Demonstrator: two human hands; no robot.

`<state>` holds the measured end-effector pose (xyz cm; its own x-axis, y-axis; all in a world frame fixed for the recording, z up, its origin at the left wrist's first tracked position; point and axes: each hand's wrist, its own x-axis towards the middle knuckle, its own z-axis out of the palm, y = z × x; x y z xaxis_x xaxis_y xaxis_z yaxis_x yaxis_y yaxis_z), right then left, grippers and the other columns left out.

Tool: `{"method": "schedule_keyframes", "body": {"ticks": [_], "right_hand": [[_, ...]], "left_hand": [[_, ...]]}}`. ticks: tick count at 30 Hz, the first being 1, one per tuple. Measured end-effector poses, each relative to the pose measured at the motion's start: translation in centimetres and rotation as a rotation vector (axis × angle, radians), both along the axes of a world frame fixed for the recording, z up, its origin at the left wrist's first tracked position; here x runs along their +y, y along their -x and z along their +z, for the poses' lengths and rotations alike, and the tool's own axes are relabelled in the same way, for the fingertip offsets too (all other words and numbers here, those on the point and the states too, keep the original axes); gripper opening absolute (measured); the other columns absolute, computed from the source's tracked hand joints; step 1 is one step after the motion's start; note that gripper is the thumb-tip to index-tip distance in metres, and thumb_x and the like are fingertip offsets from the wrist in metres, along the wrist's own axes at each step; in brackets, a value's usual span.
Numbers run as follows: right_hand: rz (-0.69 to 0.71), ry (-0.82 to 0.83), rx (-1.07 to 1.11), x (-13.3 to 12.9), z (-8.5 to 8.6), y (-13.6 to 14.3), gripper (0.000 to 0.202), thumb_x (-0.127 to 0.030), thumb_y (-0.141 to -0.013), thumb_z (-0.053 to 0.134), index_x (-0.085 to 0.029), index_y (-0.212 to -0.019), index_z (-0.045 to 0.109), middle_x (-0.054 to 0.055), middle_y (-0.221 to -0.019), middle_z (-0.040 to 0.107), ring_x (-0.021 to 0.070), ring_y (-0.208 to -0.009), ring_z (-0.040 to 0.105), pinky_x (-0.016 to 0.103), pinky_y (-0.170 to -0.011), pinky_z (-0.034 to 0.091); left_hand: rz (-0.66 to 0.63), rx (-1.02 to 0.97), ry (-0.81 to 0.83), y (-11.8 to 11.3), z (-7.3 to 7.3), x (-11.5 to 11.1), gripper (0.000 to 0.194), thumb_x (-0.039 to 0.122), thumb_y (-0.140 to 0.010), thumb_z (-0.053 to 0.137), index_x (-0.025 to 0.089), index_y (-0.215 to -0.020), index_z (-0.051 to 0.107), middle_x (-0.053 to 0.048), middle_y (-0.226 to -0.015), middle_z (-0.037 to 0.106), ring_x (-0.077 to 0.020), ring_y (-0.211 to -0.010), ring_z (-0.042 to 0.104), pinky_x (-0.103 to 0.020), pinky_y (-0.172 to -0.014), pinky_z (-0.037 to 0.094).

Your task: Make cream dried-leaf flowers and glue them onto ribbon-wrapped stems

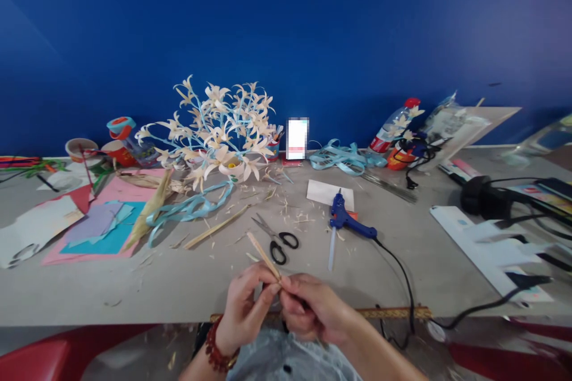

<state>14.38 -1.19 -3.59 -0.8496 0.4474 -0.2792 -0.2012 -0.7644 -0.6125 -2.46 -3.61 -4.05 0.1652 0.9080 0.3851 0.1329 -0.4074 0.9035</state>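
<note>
A narrow strip of pale dried husk [263, 254] points up and away from between my fingers. My left hand [251, 300], with a red bead bracelet at the wrist, pinches it near its lower end. Touching the left fingertips, my right hand [309, 303] closes on the same strip. Just beyond the hands lie open scissors [280, 244] with black handles. A longer husk strip [217, 227] rests to their left. On the right, a blue glue gun [346, 218] lies with its nozzle on a white card [316, 191].
Pale husk-like flowers [218, 125] on blue stems stand at the back, beside a lit phone [297, 140]. Blue ribbon [342, 158] is coiled near the wall. Coloured paper [100, 238] lies left; a white power strip [473, 250] with cables lies right. Scraps litter the tabletop.
</note>
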Motion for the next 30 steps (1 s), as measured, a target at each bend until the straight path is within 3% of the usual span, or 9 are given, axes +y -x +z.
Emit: {"method": "schedule_keyframes", "body": {"ticks": [4,6,10,14,17,22,24,27,30], "right_hand": [[0.016,-0.014,0.003,-0.2,-0.5,0.0,0.054,-0.066,-0.084,0.052,-0.021,-0.056,0.040,-0.013,-0.037,0.023,0.0041,-0.033,0.010,0.017,-0.033,0.011],[-0.117,-0.227,-0.141,-0.5,-0.4,0.1,0.055,-0.065,-0.089,0.044,-0.019,-0.058,0.044,-0.010,-0.041,0.028,0.0052,-0.035,0.016,0.019,-0.036,0.014],[-0.373,-0.816,-0.523,-1.0,0.6,0.2,0.049,-0.053,-0.098,0.036,-0.017,-0.067,0.050,-0.002,-0.060,0.044,0.0098,-0.054,0.039,0.022,-0.052,0.029],[-0.393,-1.028,-0.632,-1.2,1.1,0.3,0.043,-0.046,-0.101,0.032,-0.018,-0.077,0.054,0.000,-0.068,0.049,0.0128,-0.064,0.044,0.025,-0.061,0.032],[-0.386,-0.933,-0.596,-1.0,0.6,0.5,0.048,-0.053,-0.098,0.036,-0.018,-0.069,0.050,-0.002,-0.061,0.044,0.0111,-0.056,0.040,0.024,-0.055,0.029],[-0.225,-0.252,-0.194,-0.8,0.1,0.6,0.055,-0.068,-0.083,0.051,-0.021,-0.057,0.038,-0.011,-0.042,0.026,0.0050,-0.037,0.015,0.020,-0.037,0.010],[-0.144,-0.115,-0.098,-0.7,0.2,0.5,0.054,-0.066,-0.080,0.056,-0.021,-0.055,0.038,-0.012,-0.040,0.024,0.0042,-0.036,0.011,0.019,-0.035,0.006],[-0.147,-0.175,-0.114,-0.5,0.5,0.3,0.054,-0.065,-0.084,0.052,-0.020,-0.057,0.042,-0.011,-0.041,0.026,0.0046,-0.036,0.013,0.020,-0.035,0.008],[-0.261,-0.539,-0.317,-0.3,0.7,0.1,0.056,-0.064,-0.091,0.041,-0.018,-0.062,0.048,-0.007,-0.048,0.034,0.0068,-0.042,0.027,0.021,-0.041,0.020]], "left_hand": [[0.013,-0.104,0.065,-0.1,-0.7,0.2,0.012,0.020,-0.089,0.057,0.020,-0.079,0.063,-0.003,-0.073,0.067,-0.0159,-0.069,0.060,-0.025,-0.067,0.046],[0.034,-0.125,0.100,-0.2,-1.0,0.3,0.012,0.021,-0.089,0.058,0.019,-0.078,0.062,-0.002,-0.071,0.065,-0.0151,-0.067,0.058,-0.024,-0.066,0.046],[0.062,-0.069,0.138,0.0,-1.2,0.3,0.013,0.022,-0.088,0.059,0.019,-0.076,0.062,-0.003,-0.071,0.065,-0.0154,-0.067,0.058,-0.025,-0.065,0.046],[0.113,0.024,0.118,0.3,-1.1,0.3,0.012,0.022,-0.087,0.060,0.019,-0.076,0.063,-0.004,-0.072,0.065,-0.0171,-0.069,0.059,-0.026,-0.066,0.045],[0.099,0.071,0.075,0.5,-0.9,0.4,0.011,0.020,-0.088,0.058,0.020,-0.078,0.063,-0.004,-0.074,0.066,-0.0176,-0.070,0.059,-0.027,-0.068,0.045],[-0.003,-0.059,0.036,0.2,-1.1,0.4,0.012,0.020,-0.089,0.056,0.019,-0.079,0.062,-0.004,-0.074,0.064,-0.0163,-0.071,0.058,-0.026,-0.068,0.045],[-0.021,-0.156,0.112,0.1,-1.5,0.4,0.013,0.023,-0.089,0.057,0.018,-0.077,0.061,-0.003,-0.072,0.062,-0.0147,-0.067,0.055,-0.025,-0.063,0.044],[-0.035,-0.228,0.198,0.0,-2.0,0.6,0.015,0.025,-0.089,0.058,0.017,-0.077,0.060,-0.002,-0.070,0.059,-0.0122,-0.061,0.051,-0.022,-0.056,0.042],[-0.020,-0.122,0.140,0.3,-1.8,0.9,0.012,0.022,-0.089,0.058,0.017,-0.078,0.061,-0.002,-0.072,0.062,-0.0133,-0.066,0.055,-0.023,-0.061,0.044]]}}
